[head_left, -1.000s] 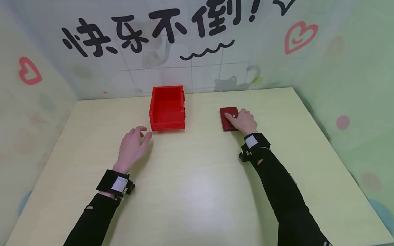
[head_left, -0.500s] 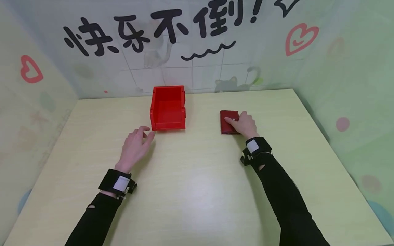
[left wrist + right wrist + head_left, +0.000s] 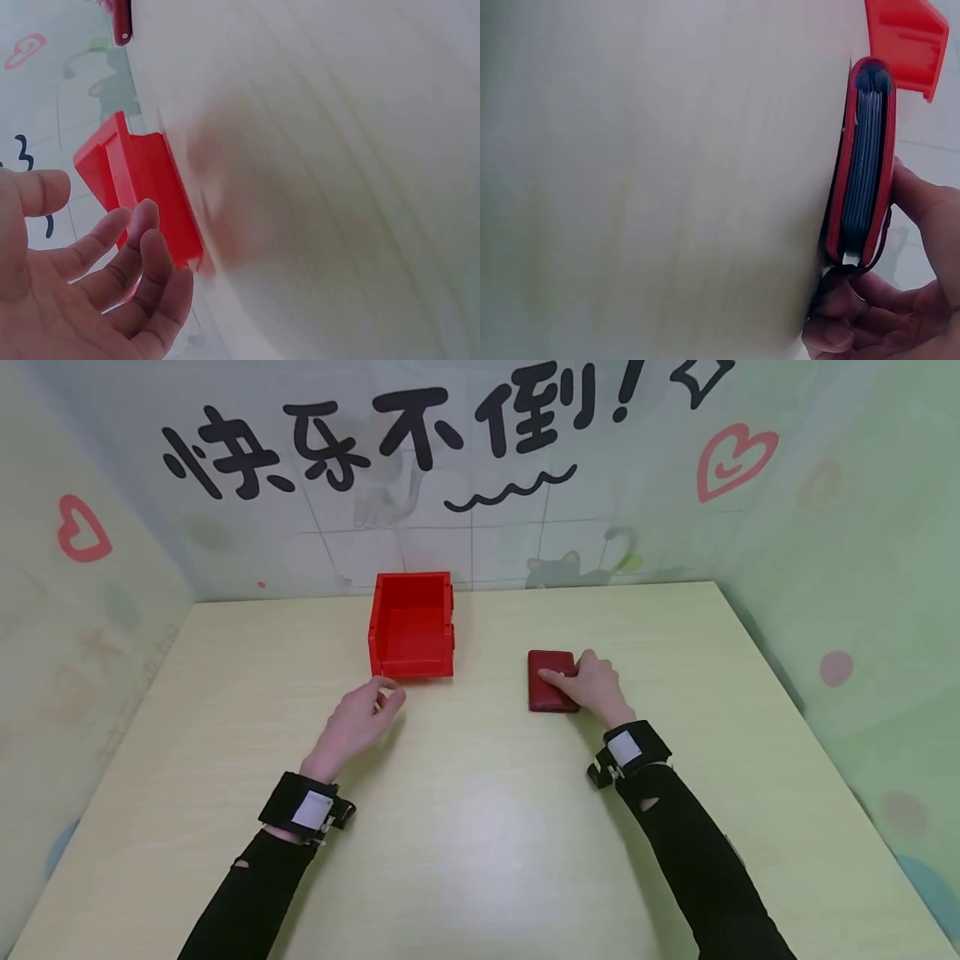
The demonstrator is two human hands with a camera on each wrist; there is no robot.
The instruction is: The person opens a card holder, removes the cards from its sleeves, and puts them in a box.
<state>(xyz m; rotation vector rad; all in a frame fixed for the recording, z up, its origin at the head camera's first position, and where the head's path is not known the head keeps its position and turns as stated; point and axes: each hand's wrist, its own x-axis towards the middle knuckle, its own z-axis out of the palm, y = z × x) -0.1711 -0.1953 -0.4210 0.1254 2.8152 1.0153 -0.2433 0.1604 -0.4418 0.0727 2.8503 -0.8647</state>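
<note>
Presently: right hand (image 3: pixel 596 683) gripping wallet (image 3: pixel 550 681) (flat on table (image 3: pixel 480 827), centre-right of frame); left hand (image 3: pixel 358 722) relaxed, empty, just below bin (image 3: pixel 411 625). Risk judged: wallet slipping, given grip along one edge only.

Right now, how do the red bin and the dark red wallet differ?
The red bin is an open-topped box standing tall; the dark red wallet is closed, lying flat. The bin is brighter red and larger. The right hand grips the wallet; the left hand is beside the bin's front corner. Both rest on the table.
</note>
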